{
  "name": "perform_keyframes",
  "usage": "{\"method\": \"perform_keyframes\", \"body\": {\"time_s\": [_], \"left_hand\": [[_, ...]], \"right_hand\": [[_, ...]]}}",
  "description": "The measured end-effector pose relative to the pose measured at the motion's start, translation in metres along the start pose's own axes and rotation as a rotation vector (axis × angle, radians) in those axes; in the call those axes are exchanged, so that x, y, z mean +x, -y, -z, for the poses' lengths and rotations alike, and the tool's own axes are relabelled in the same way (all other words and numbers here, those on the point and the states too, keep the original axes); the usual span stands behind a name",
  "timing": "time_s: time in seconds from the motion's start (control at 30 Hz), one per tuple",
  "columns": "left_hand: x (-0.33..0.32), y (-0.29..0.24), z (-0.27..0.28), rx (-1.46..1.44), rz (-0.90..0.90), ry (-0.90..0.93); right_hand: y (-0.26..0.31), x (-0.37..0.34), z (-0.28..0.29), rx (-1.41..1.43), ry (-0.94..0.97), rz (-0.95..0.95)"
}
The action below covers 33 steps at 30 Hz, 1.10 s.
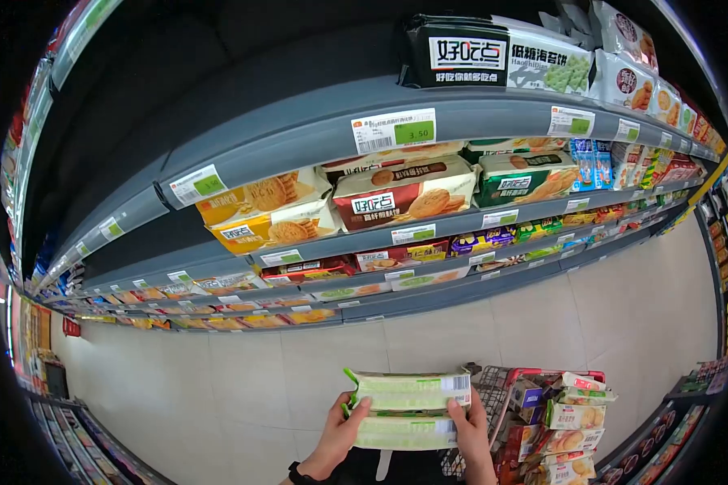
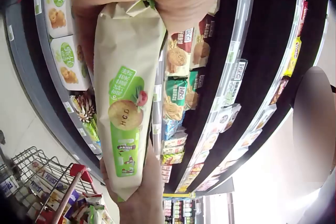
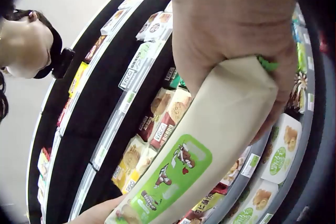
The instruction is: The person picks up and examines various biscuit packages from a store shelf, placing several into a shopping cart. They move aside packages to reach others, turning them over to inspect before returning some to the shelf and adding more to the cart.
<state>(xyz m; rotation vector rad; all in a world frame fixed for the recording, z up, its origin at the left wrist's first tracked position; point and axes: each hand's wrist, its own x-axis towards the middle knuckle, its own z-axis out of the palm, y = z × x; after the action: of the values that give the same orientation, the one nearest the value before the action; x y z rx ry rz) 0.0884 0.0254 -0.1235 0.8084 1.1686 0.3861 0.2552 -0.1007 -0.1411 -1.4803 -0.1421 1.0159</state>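
Note:
Two pale cream and green biscuit packs, an upper pack [image 1: 408, 390] and a lower pack [image 1: 404, 432], lie one beside the other between my hands, low in the head view. My left hand [image 1: 336, 434] grips their left ends, thumb on top. At the right ends, my right hand [image 1: 473, 427] holds them with its thumb over the faces. In the left wrist view, one pack [image 2: 126, 98] shows a round biscuit picture on a green label. The right wrist view shows a pack's side [image 3: 210, 113] with green print, its end inside my right hand.
A wire shopping cart [image 1: 497, 398] with a red rim stands right of my hands, loaded with biscuit packs [image 1: 570, 440]. Ahead runs a long grey shelf [image 1: 275, 133] with price tags and rows of packs, including red-and-white ones [image 1: 404, 194]. Pale floor tiles [image 1: 251, 364] lie between.

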Motion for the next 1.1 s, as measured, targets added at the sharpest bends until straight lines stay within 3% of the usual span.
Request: {"method": "perform_keyframes", "body": {"time_s": [0.67,1.1], "left_hand": [[0.01,0.03,-0.012,0.018,0.08,-0.042],[0.037,0.076,-0.015,0.117,0.182,-0.116]], "right_hand": [[-0.047,0.01,0.025,0.017,-0.043,-0.065],[-0.103,0.03,0.052,0.037,-0.045,-0.265]]}}
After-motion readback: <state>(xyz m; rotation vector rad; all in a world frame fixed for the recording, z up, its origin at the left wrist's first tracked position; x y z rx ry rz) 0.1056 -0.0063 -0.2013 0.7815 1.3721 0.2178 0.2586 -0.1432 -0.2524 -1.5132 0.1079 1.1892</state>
